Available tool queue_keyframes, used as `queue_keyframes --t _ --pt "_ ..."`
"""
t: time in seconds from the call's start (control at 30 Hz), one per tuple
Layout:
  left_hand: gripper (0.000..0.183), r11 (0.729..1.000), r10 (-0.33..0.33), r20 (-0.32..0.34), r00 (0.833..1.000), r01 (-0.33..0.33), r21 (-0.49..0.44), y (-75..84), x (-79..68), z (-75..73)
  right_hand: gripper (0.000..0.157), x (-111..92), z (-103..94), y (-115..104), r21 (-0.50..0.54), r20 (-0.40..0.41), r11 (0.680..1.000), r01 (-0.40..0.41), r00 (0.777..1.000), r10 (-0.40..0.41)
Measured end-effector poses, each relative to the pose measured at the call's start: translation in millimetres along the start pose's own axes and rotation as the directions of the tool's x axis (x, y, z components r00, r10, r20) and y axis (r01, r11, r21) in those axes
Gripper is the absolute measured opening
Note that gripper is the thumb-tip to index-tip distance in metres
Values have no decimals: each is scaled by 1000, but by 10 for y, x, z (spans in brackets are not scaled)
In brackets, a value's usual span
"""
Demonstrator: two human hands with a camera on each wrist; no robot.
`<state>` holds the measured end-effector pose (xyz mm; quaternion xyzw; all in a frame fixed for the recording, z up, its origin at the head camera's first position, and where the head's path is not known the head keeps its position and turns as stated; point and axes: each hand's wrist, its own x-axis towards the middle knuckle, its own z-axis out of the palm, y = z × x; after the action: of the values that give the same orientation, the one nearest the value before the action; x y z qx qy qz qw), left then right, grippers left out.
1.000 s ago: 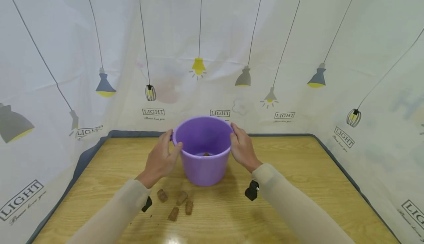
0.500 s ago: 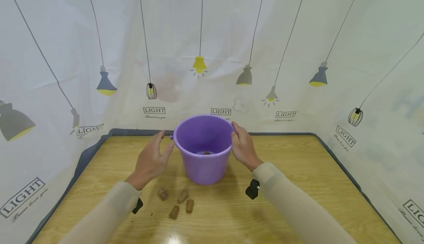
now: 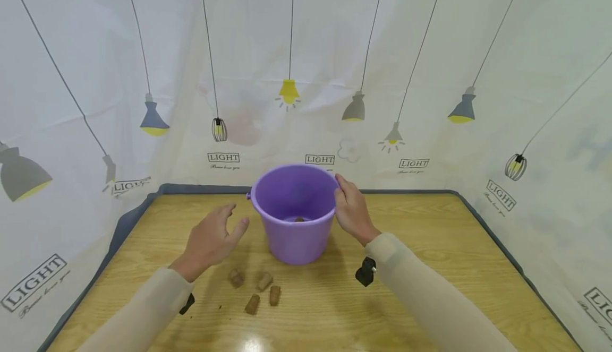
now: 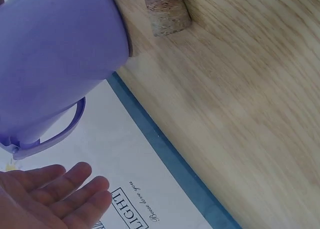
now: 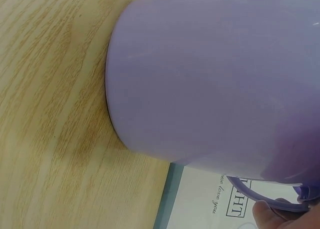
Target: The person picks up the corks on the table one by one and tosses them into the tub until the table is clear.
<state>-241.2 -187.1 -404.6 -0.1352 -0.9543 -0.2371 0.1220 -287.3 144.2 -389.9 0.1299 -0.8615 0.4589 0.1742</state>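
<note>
— Right grip [image 3: 354,211] has its fingers hooked at the handle [image 5: 255,193], thumb up by the rim, so it's got hold of the purple bucket [image 3: 298,243]. Left grip [image 3: 206,241] is loose, thumb well away from the fingers, nothing in it, just off the bucket's left side.

— ok cool, and the count?

— One bucket, standing on the bench [image 3: 421,256]. Four corks [image 3: 252,304] lying loosely bunched in front of it, a bit left. Can't tell if the two closest together touch. Plus one brown bit [image 3: 299,219] peeking up inside the bucket.

— only one in there??

— One that I can see. Near wall blocks most of the bottom, so no clue about the rest.

— anything else around?

— Couple of dark crumbs [image 3: 220,307] left of the corks, two pale sleeves [image 3: 421,288], a black gadget [image 3: 365,272] at each wrist. Left sleeve cuts across the bench's near left part. Behind it all, a white sheet [image 3: 258,39] printed with nine lamps [image 3: 289,92].
</note>
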Motion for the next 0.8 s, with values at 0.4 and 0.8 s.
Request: queue_keyframes --t 0.4,0.8 --pt "68 978 -6 153 988 -26 207 -16 -121 40 51 -3 3 -14 -7 5 1000 -6 1000 6" --pt "60 972 5 268 963 -69 227 -83 -222 85 51 0 2 0 -22 -4 1000 -16 1000 16"
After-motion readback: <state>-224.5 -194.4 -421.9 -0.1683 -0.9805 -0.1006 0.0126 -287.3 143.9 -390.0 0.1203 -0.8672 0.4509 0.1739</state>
